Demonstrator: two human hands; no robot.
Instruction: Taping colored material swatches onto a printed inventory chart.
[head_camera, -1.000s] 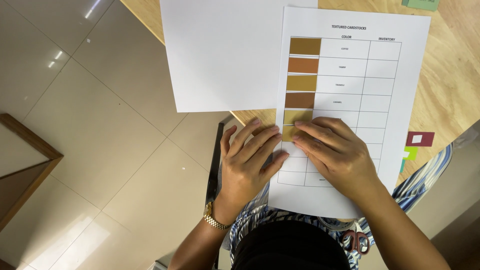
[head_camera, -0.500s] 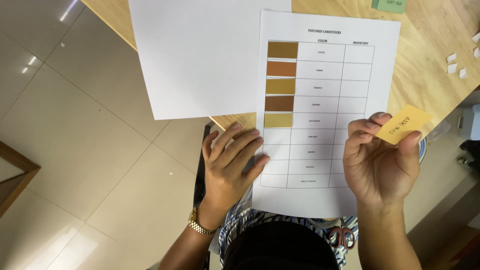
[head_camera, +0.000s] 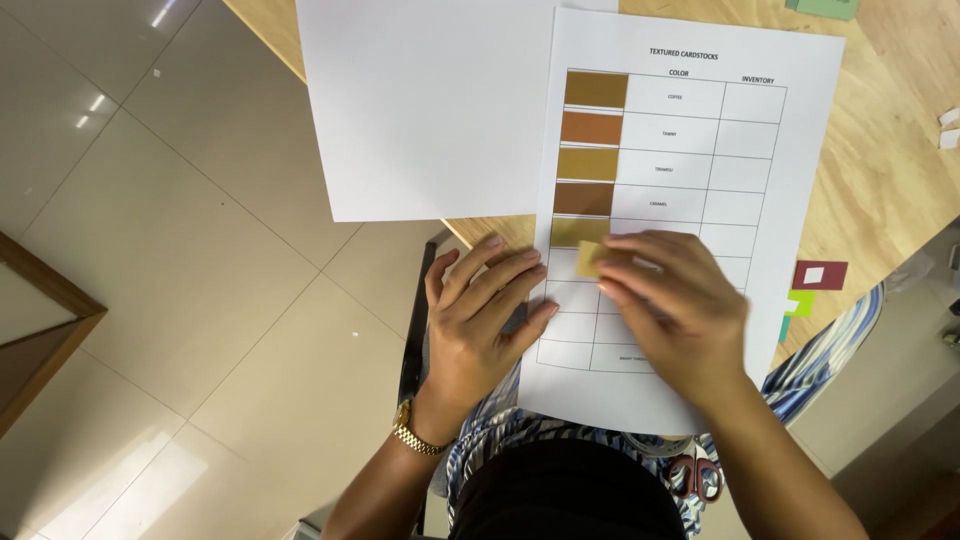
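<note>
Tan card swatch (head_camera: 588, 258) pinched in right hand (head_camera: 672, 308) fingertips, lowered onto chart sheet (head_camera: 800, 150) just below the fifth colour patch. Left hand (head_camera: 486, 318) spread flat, steadying sheet overhanging table (head_camera: 880, 190) front edge. Next: square alignment, firm pressing.

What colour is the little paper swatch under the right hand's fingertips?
The small rectangular paper swatch is tan, a yellowish brown. The head view, the only one, shows it on the printed white chart sheet.

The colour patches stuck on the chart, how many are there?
5, stacked down the chart's left column: patches. The right hand holds a sixth swatch just below them; its fingers may hide more.
</note>
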